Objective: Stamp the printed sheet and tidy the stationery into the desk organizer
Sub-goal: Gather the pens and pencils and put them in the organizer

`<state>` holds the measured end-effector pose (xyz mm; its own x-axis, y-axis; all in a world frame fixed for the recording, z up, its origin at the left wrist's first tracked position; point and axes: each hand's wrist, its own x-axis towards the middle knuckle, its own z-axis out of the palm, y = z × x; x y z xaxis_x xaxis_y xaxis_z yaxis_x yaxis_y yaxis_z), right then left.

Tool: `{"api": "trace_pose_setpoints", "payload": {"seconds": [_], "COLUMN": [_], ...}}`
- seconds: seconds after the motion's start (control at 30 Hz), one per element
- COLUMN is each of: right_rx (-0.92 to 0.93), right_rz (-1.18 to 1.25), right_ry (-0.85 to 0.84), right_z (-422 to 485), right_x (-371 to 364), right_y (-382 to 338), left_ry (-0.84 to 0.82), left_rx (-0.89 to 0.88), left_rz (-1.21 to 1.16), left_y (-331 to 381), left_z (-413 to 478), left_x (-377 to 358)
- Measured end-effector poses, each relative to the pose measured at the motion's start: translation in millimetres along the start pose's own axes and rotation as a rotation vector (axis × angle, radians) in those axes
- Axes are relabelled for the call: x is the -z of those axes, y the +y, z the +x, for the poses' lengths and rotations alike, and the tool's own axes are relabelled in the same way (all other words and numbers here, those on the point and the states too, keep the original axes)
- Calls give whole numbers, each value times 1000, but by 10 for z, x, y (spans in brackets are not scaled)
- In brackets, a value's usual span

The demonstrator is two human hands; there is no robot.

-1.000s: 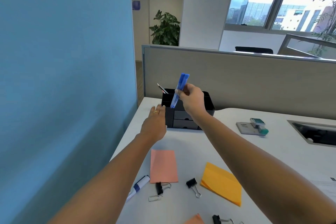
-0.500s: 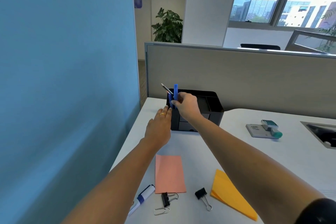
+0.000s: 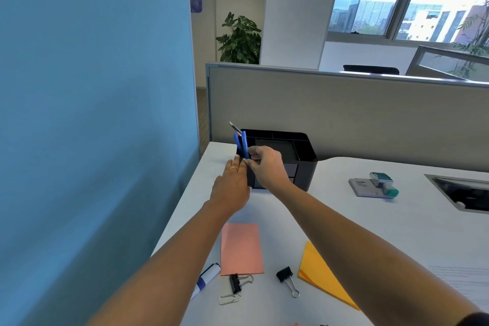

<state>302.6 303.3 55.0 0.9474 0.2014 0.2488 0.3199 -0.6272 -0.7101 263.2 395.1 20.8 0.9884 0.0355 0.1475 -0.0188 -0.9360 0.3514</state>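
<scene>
Pinching the blue pens low down between thumb and fingertips, the right hand holds them upright in the left-end slot of the black organizer, beside a pencil. The left hand lies with straight fingers against the organizer's near-left corner, gripping nothing. Nearer on the desk lie a pink note, orange paper, a binder clip and a marker; the stamp sits well to the right.

blue pens: lower ends hidden in organizer | printed sheet: cut by right edge | marker: part behind forearm
</scene>
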Motion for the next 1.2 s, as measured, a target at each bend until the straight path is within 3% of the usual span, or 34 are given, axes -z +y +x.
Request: {"api": "trace_pose_setpoints", "payload": {"seconds": [0.5, 1.0, 1.2], "right_rx": [-18, -19, 190], "right_rz": [62, 169, -72], "right_ry": [-15, -227, -488], "right_z": [-1079, -2382, -2927], "right_x": [73, 99, 34], "right_y": [106, -67, -285], "left_ry": [-88, -18, -47], "left_rx": [51, 239, 237], "left_rz": [19, -47, -18], "left_y": [-236, -546, -473], "left_z": [-844, -2029, -2173], "left_x": [164, 397, 360]}}
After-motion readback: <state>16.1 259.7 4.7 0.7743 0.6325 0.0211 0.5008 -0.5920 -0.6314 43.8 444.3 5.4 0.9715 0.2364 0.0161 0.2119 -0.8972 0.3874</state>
